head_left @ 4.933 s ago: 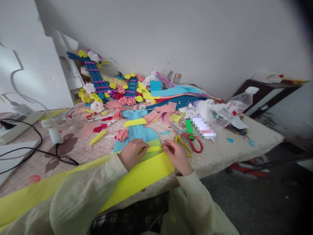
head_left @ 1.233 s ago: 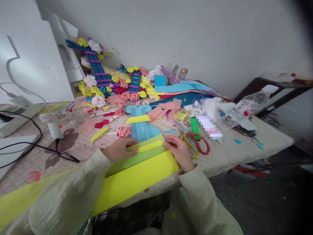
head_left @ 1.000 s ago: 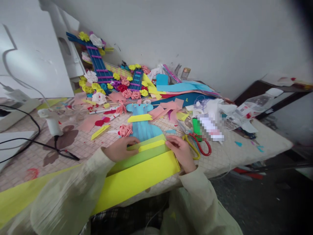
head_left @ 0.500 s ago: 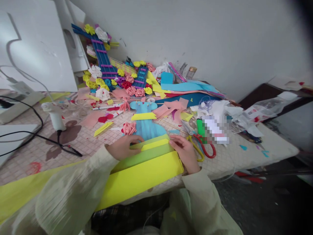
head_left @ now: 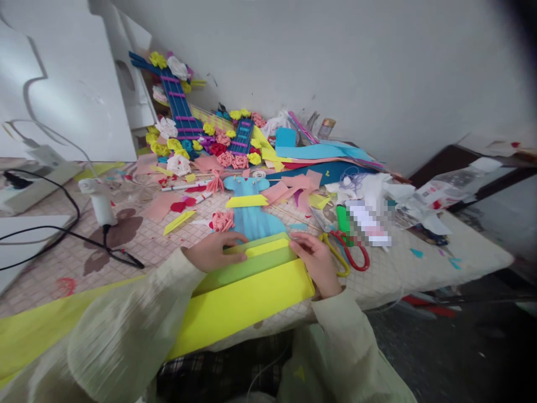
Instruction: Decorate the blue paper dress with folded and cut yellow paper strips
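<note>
A narrow yellow paper strip point(head_left: 268, 247) lies across a light green band of paper point(head_left: 255, 265) at the table's front edge. My left hand point(head_left: 215, 252) is closed at the strip's left end, thumb and fingers bent around it. At the right end, my right hand point(head_left: 316, 262) pinches the strip against the paper. Beneath and in front spreads a wide yellow paper sheet point(head_left: 247, 305), running far to the left under my sleeve. Just beyond the strip is a blue paper guitar shape point(head_left: 254, 218) with a folded yellow strip point(head_left: 246, 201) across it. A pink paper rose point(head_left: 222, 220) touches its left side.
Red and yellow-handled scissors point(head_left: 351, 252) lie right of my right hand. A white glue gun point(head_left: 98, 202) with a black cable stands at left. Paper-flower guitars point(head_left: 180, 106) lean at the back wall. A plastic bottle point(head_left: 457, 182) lies at right.
The view has shifted slightly, moving the left-side objects a little right and down. Both hands stay at the strip's ends, nearly still.
</note>
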`<state>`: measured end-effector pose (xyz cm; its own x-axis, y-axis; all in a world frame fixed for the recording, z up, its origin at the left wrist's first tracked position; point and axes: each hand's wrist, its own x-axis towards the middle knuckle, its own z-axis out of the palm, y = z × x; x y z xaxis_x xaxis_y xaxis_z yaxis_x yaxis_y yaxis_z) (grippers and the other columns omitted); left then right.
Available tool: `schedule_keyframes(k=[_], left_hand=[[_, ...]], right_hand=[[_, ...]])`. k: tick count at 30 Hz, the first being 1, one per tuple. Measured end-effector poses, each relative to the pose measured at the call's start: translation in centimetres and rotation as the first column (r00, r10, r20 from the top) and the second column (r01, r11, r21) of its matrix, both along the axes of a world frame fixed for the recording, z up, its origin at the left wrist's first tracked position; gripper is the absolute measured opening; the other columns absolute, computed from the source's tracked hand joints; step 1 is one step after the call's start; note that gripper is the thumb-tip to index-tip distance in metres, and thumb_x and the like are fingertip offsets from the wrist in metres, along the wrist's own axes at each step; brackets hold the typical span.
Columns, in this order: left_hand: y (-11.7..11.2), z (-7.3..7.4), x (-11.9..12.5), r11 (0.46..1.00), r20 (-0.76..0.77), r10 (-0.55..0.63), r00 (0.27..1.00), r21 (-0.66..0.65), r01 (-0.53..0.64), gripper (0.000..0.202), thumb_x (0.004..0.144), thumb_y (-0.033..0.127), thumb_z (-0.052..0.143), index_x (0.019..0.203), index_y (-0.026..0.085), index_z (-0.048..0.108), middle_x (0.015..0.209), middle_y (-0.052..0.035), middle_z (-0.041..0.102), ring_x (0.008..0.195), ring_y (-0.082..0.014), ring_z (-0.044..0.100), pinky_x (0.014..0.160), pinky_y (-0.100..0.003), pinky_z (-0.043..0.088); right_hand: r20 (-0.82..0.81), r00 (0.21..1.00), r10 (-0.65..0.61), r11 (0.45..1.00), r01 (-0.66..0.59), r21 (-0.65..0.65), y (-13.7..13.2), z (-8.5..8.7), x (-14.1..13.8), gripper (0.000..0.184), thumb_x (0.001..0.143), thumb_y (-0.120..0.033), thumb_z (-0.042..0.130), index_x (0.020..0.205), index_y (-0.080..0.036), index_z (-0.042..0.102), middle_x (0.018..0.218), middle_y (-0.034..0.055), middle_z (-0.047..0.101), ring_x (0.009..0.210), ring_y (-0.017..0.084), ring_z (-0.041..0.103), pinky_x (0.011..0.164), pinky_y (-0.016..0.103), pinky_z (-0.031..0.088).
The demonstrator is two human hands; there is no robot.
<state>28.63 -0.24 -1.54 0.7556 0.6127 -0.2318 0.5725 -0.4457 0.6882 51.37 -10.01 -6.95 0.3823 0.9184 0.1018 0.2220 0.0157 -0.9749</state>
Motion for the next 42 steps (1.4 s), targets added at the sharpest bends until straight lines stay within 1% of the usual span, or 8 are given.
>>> schedule_keyframes(k=[3, 12, 16, 19, 24, 32, 37, 42], left_hand=[[0.0, -0.1, 0.1, 1.000, -0.009, 0.011, 1.000, 0.030, -0.011, 0.045, 0.069, 0.042, 0.054, 0.105, 0.016, 0.054, 0.082, -0.0029, 0.065, 0.074, -0.0192, 0.057, 0.063, -0.027, 0.041], [-0.3, -0.6, 0.3, 0.997, 0.043, -0.004, 0.999, 0.077, 0.001, 0.043, 0.074, 0.037, 0.047, 0.111, 0.016, 0.050, 0.079, -0.0030, 0.062, 0.069, -0.0174, 0.055, 0.061, -0.027, 0.040], [-0.3, -0.7, 0.2, 0.998, 0.057, -0.018, 0.998, 0.069, 0.014, 0.041, 0.075, 0.036, 0.046, 0.112, 0.016, 0.048, 0.080, -0.0029, 0.061, 0.070, -0.0167, 0.054, 0.061, -0.027, 0.039], [-0.2, -0.7, 0.1, 0.998, 0.058, -0.032, 0.998, 0.055, 0.029, 0.042, 0.076, 0.037, 0.046, 0.112, 0.015, 0.047, 0.074, -0.0012, 0.059, 0.063, -0.0150, 0.051, 0.057, -0.026, 0.038], [-0.2, -0.6, 0.1, 0.999, 0.059, -0.037, 0.998, 0.022, 0.035, 0.046, 0.076, 0.044, 0.046, 0.111, 0.015, 0.047, 0.066, 0.0012, 0.055, 0.056, -0.0130, 0.046, 0.052, -0.024, 0.035], [-0.4, -1.1, 0.4, 1.000, 0.047, -0.002, 0.999, 0.018, 0.001, 0.043, 0.073, 0.043, 0.051, 0.106, 0.016, 0.051, 0.063, 0.0028, 0.052, 0.055, -0.0122, 0.047, 0.050, -0.022, 0.033], [-0.6, -1.0, 0.5, 0.999, 0.039, 0.021, 0.999, 0.048, -0.023, 0.041, 0.071, 0.040, 0.053, 0.105, 0.016, 0.053, 0.060, 0.0035, 0.051, 0.054, -0.0120, 0.047, 0.050, -0.022, 0.034], [-0.7, -0.9, 0.5, 0.996, 0.037, 0.041, 0.998, 0.079, -0.044, 0.040, 0.071, 0.039, 0.053, 0.105, 0.017, 0.053, 0.067, 0.0015, 0.057, 0.061, -0.0136, 0.052, 0.055, -0.023, 0.038]], right_hand=[[0.013, 1.000, 0.000, 1.000, 0.000, 0.015, 0.0, -0.3, 0.1, 0.025, 0.071, -0.034, 0.062, 0.091, -0.019, 0.062, 0.080, 0.0043, 0.067, 0.073, 0.018, 0.062, 0.067, 0.032, 0.048], [0.065, 0.997, 0.042, 0.998, -0.044, 0.033, 0.0, -0.3, 0.1, 0.022, 0.075, -0.034, 0.057, 0.091, -0.020, 0.063, 0.089, 0.0047, 0.067, 0.082, 0.019, 0.061, 0.074, 0.033, 0.047], [0.091, 0.994, 0.068, 0.997, -0.070, 0.020, -0.2, -0.3, 0.1, 0.022, 0.073, -0.033, 0.059, 0.090, -0.020, 0.064, 0.083, 0.0035, 0.066, 0.074, 0.018, 0.059, 0.067, 0.031, 0.047], [0.113, 0.991, 0.070, 0.996, -0.075, 0.041, -0.3, -0.3, 0.2, 0.014, 0.073, -0.029, 0.059, 0.084, -0.020, 0.063, 0.081, 0.0025, 0.063, 0.069, 0.016, 0.057, 0.063, 0.029, 0.046], [0.151, 0.986, 0.066, 0.989, -0.085, 0.120, -0.2, 0.0, 0.2, 0.006, 0.074, -0.023, 0.056, 0.076, -0.020, 0.061, 0.101, 0.0049, 0.054, 0.090, 0.018, 0.054, 0.066, 0.027, 0.046], [0.245, 0.969, 0.038, 0.984, -0.078, 0.158, 0.1, 0.3, -0.1, 0.008, 0.073, -0.017, 0.056, 0.074, -0.020, 0.062, 0.087, 0.0029, 0.052, 0.085, 0.017, 0.053, 0.069, 0.028, 0.043], [0.245, 0.969, 0.038, 0.988, -0.074, 0.138, 0.0, 0.2, -0.1, 0.010, 0.075, -0.020, 0.053, 0.077, -0.021, 0.063, 0.089, 0.0036, 0.056, 0.085, 0.018, 0.055, 0.070, 0.029, 0.044], [0.178, 0.984, 0.000, 0.997, -0.014, 0.076, 0.1, 0.0, -0.2, 0.023, 0.078, -0.032, 0.051, 0.095, -0.019, 0.060, 0.092, 0.0070, 0.061, 0.081, 0.019, 0.058, 0.069, 0.031, 0.046]])
